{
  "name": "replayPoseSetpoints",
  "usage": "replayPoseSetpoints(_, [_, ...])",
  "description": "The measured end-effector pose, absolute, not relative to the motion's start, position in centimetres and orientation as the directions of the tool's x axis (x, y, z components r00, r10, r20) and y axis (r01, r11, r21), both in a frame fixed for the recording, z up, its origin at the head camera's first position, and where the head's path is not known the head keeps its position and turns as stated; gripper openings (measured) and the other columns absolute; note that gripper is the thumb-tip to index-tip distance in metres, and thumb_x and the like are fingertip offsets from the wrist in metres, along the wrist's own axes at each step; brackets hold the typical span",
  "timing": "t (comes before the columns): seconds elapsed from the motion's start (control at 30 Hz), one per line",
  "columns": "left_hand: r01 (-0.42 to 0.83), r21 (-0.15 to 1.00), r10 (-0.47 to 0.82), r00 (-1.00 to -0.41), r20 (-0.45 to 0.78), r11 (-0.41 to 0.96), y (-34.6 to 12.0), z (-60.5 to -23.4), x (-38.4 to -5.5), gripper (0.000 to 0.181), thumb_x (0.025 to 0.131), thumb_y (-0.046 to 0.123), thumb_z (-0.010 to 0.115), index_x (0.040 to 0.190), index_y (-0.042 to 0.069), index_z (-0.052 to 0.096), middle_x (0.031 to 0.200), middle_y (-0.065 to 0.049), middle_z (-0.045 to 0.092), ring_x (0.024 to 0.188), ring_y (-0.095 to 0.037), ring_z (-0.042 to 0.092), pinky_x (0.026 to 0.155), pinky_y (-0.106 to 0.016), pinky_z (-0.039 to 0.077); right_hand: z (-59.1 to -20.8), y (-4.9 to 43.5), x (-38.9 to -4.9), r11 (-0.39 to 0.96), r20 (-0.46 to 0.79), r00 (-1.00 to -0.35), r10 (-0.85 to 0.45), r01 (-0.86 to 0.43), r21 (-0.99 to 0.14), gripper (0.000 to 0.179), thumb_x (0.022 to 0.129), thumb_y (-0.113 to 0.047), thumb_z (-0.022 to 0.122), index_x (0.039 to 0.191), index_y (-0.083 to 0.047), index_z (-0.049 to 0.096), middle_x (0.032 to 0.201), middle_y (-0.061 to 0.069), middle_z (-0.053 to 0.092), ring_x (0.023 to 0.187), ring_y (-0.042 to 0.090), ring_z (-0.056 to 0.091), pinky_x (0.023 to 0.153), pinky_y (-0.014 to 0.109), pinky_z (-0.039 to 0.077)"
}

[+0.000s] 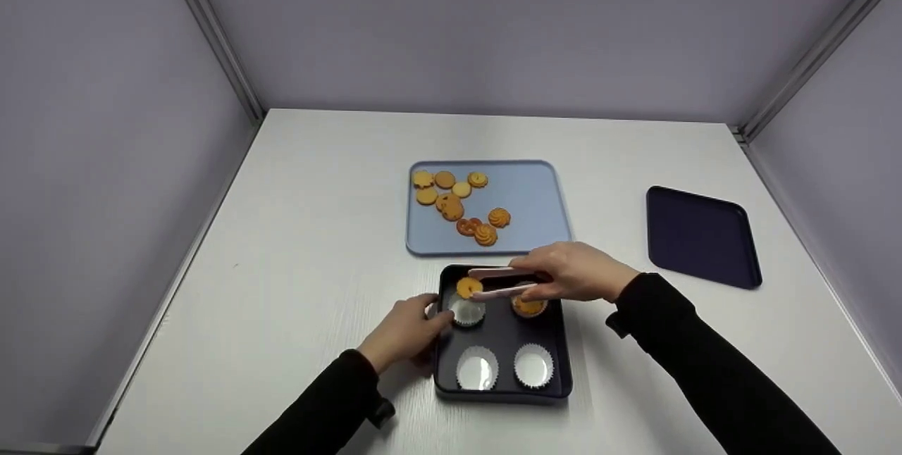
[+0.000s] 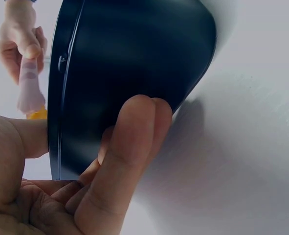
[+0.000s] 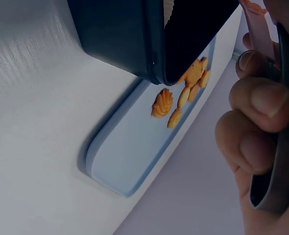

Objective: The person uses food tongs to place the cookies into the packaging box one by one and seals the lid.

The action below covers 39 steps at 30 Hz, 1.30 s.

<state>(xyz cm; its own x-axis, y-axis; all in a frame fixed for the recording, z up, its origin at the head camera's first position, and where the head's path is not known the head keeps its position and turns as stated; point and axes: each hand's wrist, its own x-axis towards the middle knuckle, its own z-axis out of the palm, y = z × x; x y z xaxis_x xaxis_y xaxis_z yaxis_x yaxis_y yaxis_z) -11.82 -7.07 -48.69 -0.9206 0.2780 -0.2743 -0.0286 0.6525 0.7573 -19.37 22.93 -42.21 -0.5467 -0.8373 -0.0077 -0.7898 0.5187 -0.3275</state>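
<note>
My left hand (image 1: 405,334) grips the left wall of a deep dark baking tin (image 1: 504,342), thumb over the rim and fingers against the outer side in the left wrist view. My right hand (image 1: 579,272) holds tongs (image 1: 502,293) with pale pink tips and a dark handle (image 3: 288,161). At the tips is a small yellow flower-shaped cookie (image 1: 468,287), above the tin's back left paper cup (image 1: 467,313). The back right cup has cookies (image 1: 528,307) in it, partly covered by my right hand. Two white paper cups (image 1: 477,368) stand in the front.
Behind the tin lies a light blue tray (image 1: 528,194) with several assorted cookies (image 1: 451,207), mostly on its left half. A flat dark tray (image 1: 705,237) rests at the right of the white table (image 1: 317,229). Grey panels enclose the back and sides.
</note>
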Motion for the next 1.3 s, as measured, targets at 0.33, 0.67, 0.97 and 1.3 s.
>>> replayPoseSetpoints(0.33, [-0.010, 0.748, 0.279, -0.924, -0.260, 0.664, -7.1, -48.8, -11.8, 0.056, 0.102, 0.035, 0.061, 0.141, -0.003, 0.056, 0.133, -0.026, 0.063, 0.119, -0.037, 0.063, 0.103, -0.052, 0.049, -42.9, 21.9, -19.1, 0.530, -0.085, -0.529, -0.844, -0.804, -0.268, 0.029, 0.090, -0.039, 0.076, 0.104, -0.017, 0.066, 0.080, 0.002, 0.064, 0.070, 0.012, 0.053, 0.063, 0.035, 0.047])
replayPoseSetpoints(0.67, [-0.036, 0.752, 0.280, -0.915, -0.289, 0.658, -7.1, -48.6, -11.8, 0.058, 0.102, 0.038, 0.060, 0.144, -0.002, 0.054, 0.132, -0.024, 0.064, 0.110, -0.030, 0.067, 0.099, -0.049, 0.052, -43.8, 21.1, -18.8, 0.503, -0.064, -0.501, -0.863, -0.838, -0.211, 0.030, 0.087, -0.033, 0.078, 0.106, -0.012, 0.067, 0.080, 0.004, 0.064, 0.067, 0.014, 0.052, 0.060, 0.038, 0.048])
replayPoseSetpoints(0.97, [-0.035, 0.755, 0.278, -0.918, -0.284, 0.655, -7.0, -48.5, -11.7, 0.056, 0.102, 0.036, 0.060, 0.142, -0.002, 0.056, 0.129, -0.023, 0.066, 0.106, -0.028, 0.068, 0.096, -0.047, 0.053, -43.9, 20.8, -18.7, 0.498, -0.057, -0.497, -0.866, -0.845, -0.196, 0.031, 0.088, -0.033, 0.078, 0.107, -0.012, 0.066, 0.081, 0.005, 0.065, 0.067, 0.014, 0.053, 0.059, 0.037, 0.048])
replayPoseSetpoints(1.3, [-0.001, 0.758, 0.295, -0.921, -0.255, 0.652, -7.0, -48.6, -11.8, 0.054, 0.102, 0.034, 0.061, 0.140, -0.004, 0.057, 0.128, -0.025, 0.066, 0.110, -0.031, 0.067, 0.097, -0.049, 0.053, -43.6, 20.9, -18.8, 0.537, -0.088, -0.532, -0.842, -0.813, -0.226, 0.032, 0.087, -0.035, 0.077, 0.110, -0.015, 0.067, 0.085, 0.004, 0.066, 0.071, 0.016, 0.057, 0.063, 0.039, 0.051])
